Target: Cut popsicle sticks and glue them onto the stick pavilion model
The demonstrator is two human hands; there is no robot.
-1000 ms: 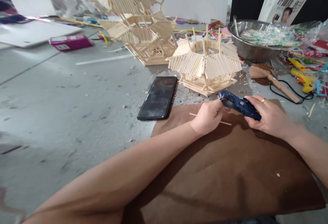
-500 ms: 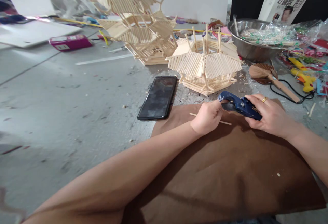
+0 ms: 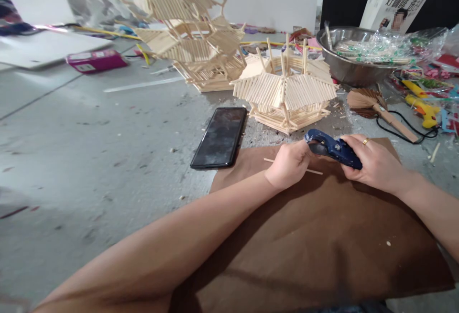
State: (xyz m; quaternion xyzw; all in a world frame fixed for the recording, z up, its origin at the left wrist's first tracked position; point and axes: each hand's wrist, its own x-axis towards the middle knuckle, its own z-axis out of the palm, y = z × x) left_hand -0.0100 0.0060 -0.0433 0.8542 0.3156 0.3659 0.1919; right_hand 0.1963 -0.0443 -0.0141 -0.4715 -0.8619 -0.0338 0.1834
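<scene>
My right hand (image 3: 375, 162) is closed around the handles of a dark blue hand cutter (image 3: 332, 148), whose curved jaw end points left. My left hand (image 3: 289, 164) is closed right at that jaw, fingers pinched together; what they hold is hidden. A thin wooden stick (image 3: 314, 171) shows on both sides of the left hand, its middle covered by it. Both hands are above a brown sheet (image 3: 322, 246). Just beyond them stands a small tiered model of pale wooden sticks (image 3: 285, 91), with several upright sticks on top.
A black phone (image 3: 219, 137) lies left of the sheet. A taller stick pagoda (image 3: 193, 40) stands behind. To the right are a brown fan (image 3: 383, 112), a yellow glue gun (image 3: 425, 110) and a metal bowl (image 3: 353, 71) of wrapped sticks. A purple box (image 3: 96, 61) sits far left.
The whole view has shifted very slightly. Both hands and the cutter keep nearly the same pose; the pale bit seen by the cutter's handle earlier no longer shows.
</scene>
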